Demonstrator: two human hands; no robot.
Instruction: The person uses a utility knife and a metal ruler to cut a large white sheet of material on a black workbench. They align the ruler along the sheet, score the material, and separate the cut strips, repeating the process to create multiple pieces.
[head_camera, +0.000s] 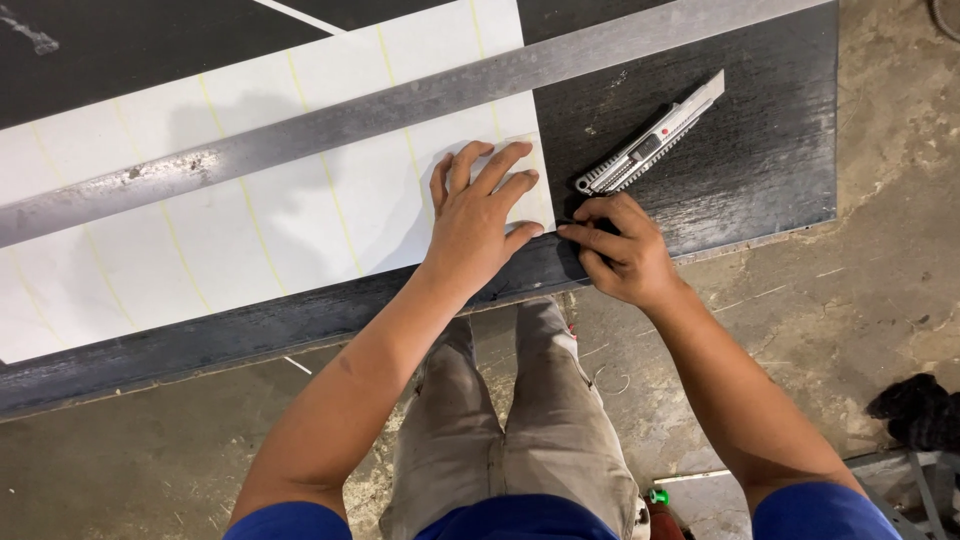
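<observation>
No container is in view; the work lies flat on a dark bench (760, 170) set over a stained concrete floor (880, 290). A white sheet (300, 230) covers the left and middle of the bench top. The sheet is matte, marked with faint yellowish lines running across it at intervals, and its near right corner ends just short of the bench's front edge. A long steel ruler (330, 125) lies diagonally over the sheet, reaching from the left border of the view to the far right of the bench; its surface is dull grey with a worn, pitted patch toward the left. The left hand (480, 220) presses flat on the near right corner of the sheet, fingers spread, so this grip is open and holds nothing. The right hand (620, 250) rests on the bench just beside that corner, its fingers drawn together and pinched at the sheet's edge; whether this grip holds anything cannot be told. A silver utility knife (650, 140) with a small red button lies on the bare bench just beyond the right hand, untouched, blade end pointing away to the far right.
</observation>
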